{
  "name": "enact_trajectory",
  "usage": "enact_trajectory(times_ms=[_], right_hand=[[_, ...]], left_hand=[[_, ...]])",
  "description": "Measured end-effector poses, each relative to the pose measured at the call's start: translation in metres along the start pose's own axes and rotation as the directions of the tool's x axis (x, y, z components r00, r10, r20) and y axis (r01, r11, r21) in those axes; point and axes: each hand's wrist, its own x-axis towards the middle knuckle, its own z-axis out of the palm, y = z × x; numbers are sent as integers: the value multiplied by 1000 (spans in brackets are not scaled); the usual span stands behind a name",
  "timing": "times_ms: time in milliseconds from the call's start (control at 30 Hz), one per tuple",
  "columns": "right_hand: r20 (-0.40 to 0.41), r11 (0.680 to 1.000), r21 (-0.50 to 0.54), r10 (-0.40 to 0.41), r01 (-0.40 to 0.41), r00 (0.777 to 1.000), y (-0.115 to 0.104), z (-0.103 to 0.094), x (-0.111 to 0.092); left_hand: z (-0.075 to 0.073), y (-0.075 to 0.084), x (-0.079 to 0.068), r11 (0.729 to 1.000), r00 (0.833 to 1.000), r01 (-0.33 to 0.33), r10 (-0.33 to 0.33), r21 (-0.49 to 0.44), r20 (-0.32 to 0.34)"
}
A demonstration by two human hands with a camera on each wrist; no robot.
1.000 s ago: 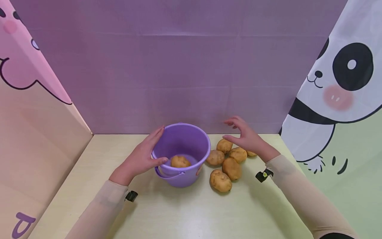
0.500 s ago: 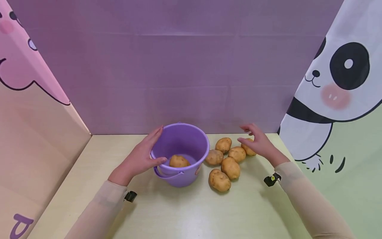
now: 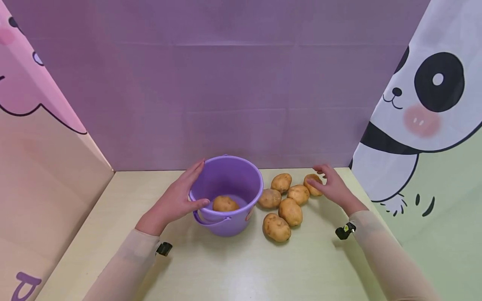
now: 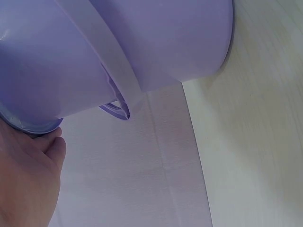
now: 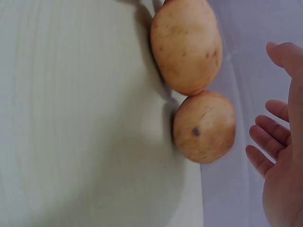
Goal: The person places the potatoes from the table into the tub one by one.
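Observation:
A purple bucket [image 3: 230, 223] stands upright on the table with one potato [image 3: 224, 203] inside. My left hand [image 3: 177, 200] rests against the bucket's left rim, thumb at the front and fingers extended toward the back. The left wrist view shows the bucket's side and its handle [image 4: 106, 45] hanging down. My right hand [image 3: 335, 188] hovers with parted fingers and thumb over the rightmost potato [image 5: 203, 126], apart from it in the right wrist view. That potato touches a neighbouring potato [image 5: 187, 47].
Several more potatoes lie between bucket and right hand, including a front one [image 3: 276, 228] and a back one [image 3: 281, 182]. A purple cloth wall [image 3: 233, 83] stands behind the table [image 3: 226, 271]. Printed panels flank it, a panda panel [image 3: 425, 167] on the right.
My right hand has moved right from above the back potatoes, then lowered toward the rightmost potato. The left hand stays at the bucket rim.

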Motion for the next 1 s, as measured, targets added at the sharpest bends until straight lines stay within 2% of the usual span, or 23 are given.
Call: enact_trajectory(times_ms=[233,633,1000], right_hand=[[-12,999,-7,42,-42,999,12,4,-2],[15,993,-20,117,-117,993,25,9,-2],[34,980,31,196,-197,980,39,19,0]], left_hand=[[0,1,-1,1000,1000,10,-10,1,-2],[0,2,-1,1000,1000,-1,1,-3,-4],[1,2,0,1000,1000,-10,10,-9,-7]])
